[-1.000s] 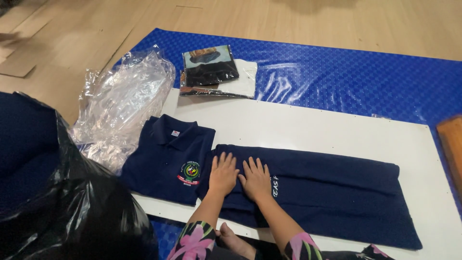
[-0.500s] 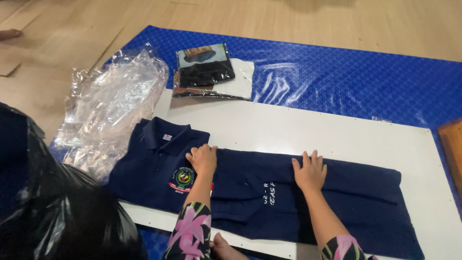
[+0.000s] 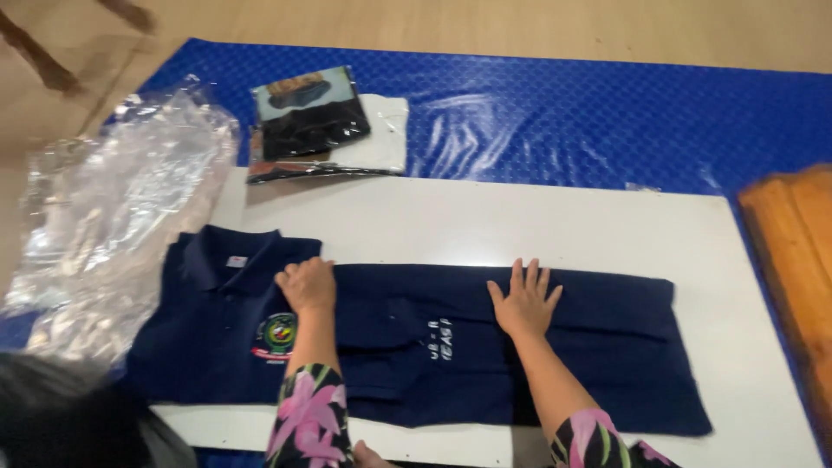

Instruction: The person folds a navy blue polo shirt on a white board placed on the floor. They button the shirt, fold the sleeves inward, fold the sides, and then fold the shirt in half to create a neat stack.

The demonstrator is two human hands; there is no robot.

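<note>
Navy polo shirt (image 3: pixel 416 347) lies folded into a long strip on the white board (image 3: pixel 555 230). Left hand (image 3: pixel 306 284) by the collar and right hand (image 3: pixel 523 299) mid-strip press flat, fingers spread, gripping nothing. Smoothing step, I judge; the fold across calls for lifting the hem end.

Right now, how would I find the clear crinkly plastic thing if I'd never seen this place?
Start at the white board lying on the blue mat. A navy shirt is spread on it; go to the collar end, by the left hand. Just past that edge is the clear plastic bag, the only see-through, shiny, crumpled thing there.
</note>
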